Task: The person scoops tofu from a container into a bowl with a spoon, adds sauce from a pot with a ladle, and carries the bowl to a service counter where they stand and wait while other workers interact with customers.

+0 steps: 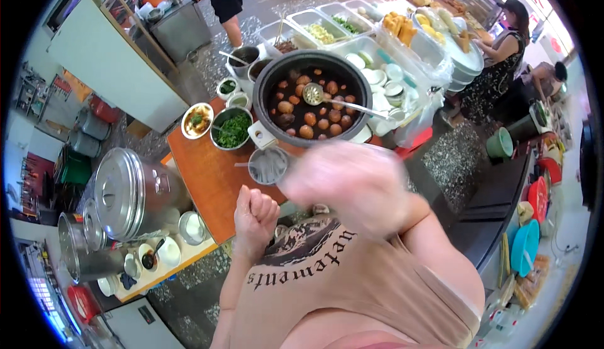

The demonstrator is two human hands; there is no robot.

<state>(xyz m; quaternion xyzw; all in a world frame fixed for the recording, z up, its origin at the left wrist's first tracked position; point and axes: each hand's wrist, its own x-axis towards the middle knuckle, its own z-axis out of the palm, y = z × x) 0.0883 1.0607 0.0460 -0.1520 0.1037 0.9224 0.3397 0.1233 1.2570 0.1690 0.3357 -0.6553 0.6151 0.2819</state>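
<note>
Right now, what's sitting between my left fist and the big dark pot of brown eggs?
In the head view, a small round container with a handle sits on the orange table between the left hand and the pot.

A small round metal strainer [268, 165] with fine grey mesh lies level on the orange tabletop [207, 185], its thin handle pointing left. It sits just below the white handle of a big black pot [313, 97] holding brown eggs in dark broth.
</note>
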